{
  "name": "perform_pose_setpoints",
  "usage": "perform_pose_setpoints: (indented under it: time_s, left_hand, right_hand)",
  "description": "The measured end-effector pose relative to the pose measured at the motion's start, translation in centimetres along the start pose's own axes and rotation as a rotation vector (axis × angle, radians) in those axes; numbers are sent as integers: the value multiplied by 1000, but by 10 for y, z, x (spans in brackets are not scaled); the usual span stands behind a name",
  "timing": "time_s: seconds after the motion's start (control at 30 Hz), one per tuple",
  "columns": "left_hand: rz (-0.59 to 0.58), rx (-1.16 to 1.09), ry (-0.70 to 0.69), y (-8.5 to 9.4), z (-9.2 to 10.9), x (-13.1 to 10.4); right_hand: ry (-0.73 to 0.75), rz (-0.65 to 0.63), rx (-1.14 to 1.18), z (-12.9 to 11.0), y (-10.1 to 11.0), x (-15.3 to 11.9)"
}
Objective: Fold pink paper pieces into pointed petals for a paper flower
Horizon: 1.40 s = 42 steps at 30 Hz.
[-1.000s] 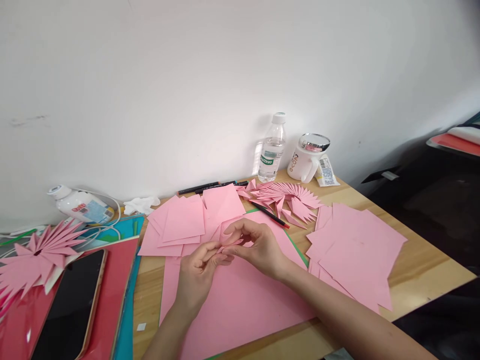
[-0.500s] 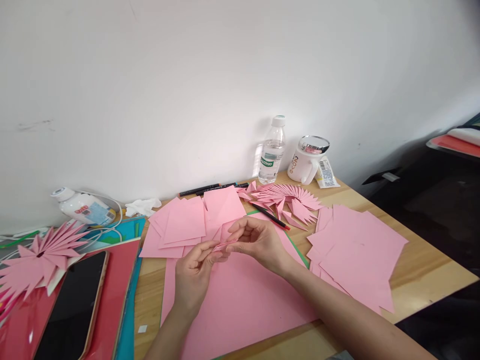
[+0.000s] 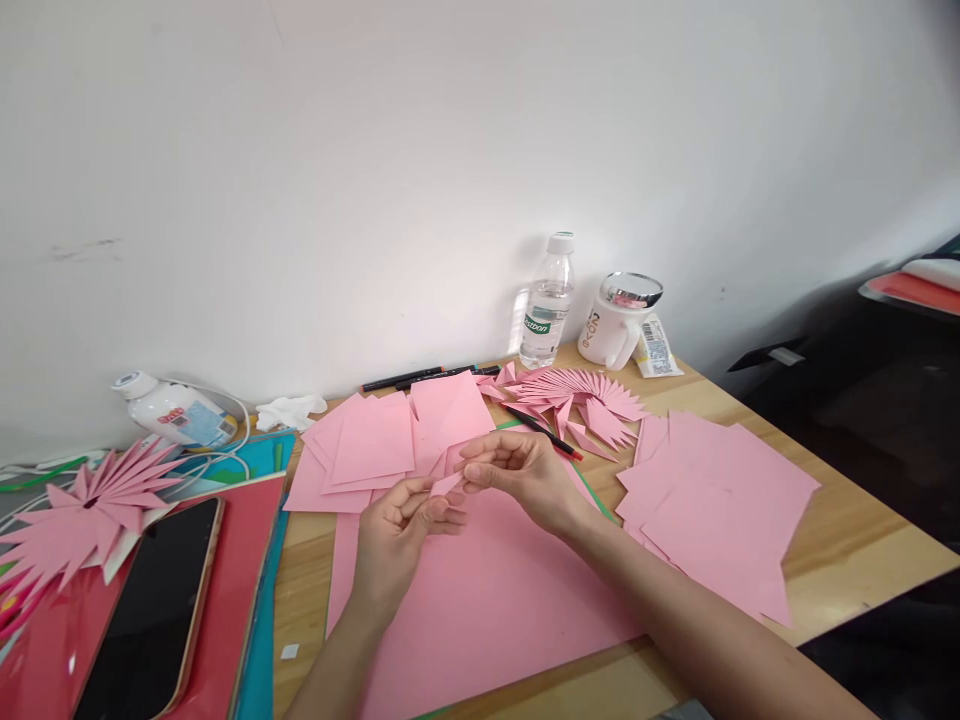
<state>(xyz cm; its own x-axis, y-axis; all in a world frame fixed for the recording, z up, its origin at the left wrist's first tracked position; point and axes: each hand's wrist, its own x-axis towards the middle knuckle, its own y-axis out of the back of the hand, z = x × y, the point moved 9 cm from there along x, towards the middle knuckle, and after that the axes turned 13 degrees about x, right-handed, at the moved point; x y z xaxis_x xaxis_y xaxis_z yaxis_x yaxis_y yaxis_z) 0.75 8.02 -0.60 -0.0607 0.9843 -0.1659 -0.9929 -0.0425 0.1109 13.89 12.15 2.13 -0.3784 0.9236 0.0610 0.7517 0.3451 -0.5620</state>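
Folded paper [image 3: 448, 485]: small and pink, held between my two grips over the large sheet [image 3: 495, 610].
My left grip [image 3: 391, 535]: thumb and fingers pinching the left end of the folded paper.
My right grip [image 3: 525, 478]: thumb and fingertip pinching its right end.
Paper squares [image 3: 375, 440]: piled loosely, far and left of my right grip.
Pen [image 3: 541, 431]: black, just beside the pleated paper ring [image 3: 566, 384].
Bench [image 3: 847, 535]: wooden, with bottle [image 3: 547, 310] and mug [image 3: 604, 325] at the far side.
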Motion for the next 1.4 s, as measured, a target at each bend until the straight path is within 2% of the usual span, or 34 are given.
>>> perform_pose_setpoints:
  time_s: [0.1, 0.23, 0.4, 0.53, 0.7, 0.87, 1.0, 1.17, 1.4]
  left_hand:
    - [-118, -136, 142, -9, -9, -1]
    - [-243, -261, 278, -20, -16, -5]
    - [-320, -334, 304, -24, -20, -4]
    - [-479, -460, 369, -34, -23, -11]
    - [-611, -539, 376, -39, -23, -19]
    - [-607, -547, 341, -36, -27, -15]
    - [-587, -599, 351, -35, -27, -13]
    - [-627, -663, 352, -39, -23, -18]
    - [-677, -662, 337, -41, -29, -18]
  right_hand:
    - [24, 38, -70, -2, 3, 1]
    - [25, -41, -126, 0, -6, 0]
    - [-31, -141, -172, 6, -16, -1]
    - [-68, -258, -112, 9, -23, -3]
    - [-83, -229, -53, 12, -21, -3]
    - [-40, -178, -29, 16, -21, -2]
    - [-50, -216, -73, 23, -22, -2]
    - [-61, -238, -93, 26, -25, -5]
    - [-8, -276, -148, 20, -33, -8]
